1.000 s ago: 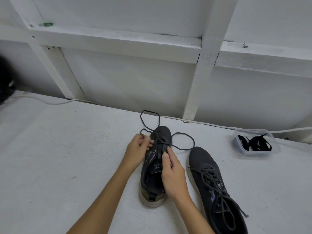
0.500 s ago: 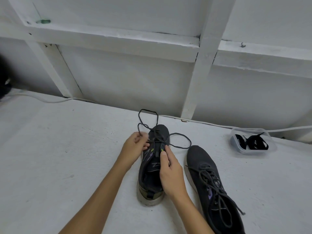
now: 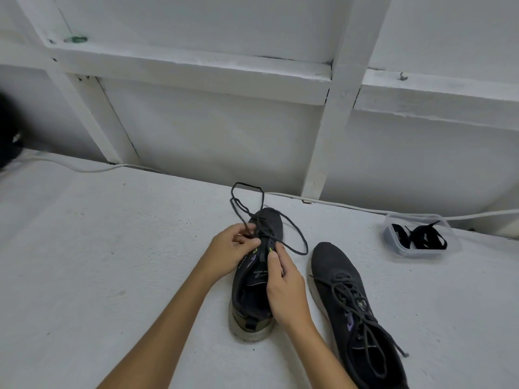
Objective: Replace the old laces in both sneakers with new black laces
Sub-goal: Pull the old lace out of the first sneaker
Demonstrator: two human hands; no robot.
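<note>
two dark knit sneakers (image 3: 258, 276), looped lace (image 3: 292, 228)

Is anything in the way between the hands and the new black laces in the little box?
Nothing sits on the laces in the open box, but the second sneaker lies between it and the right hand. Both hands are busy on the first sneaker.
</note>
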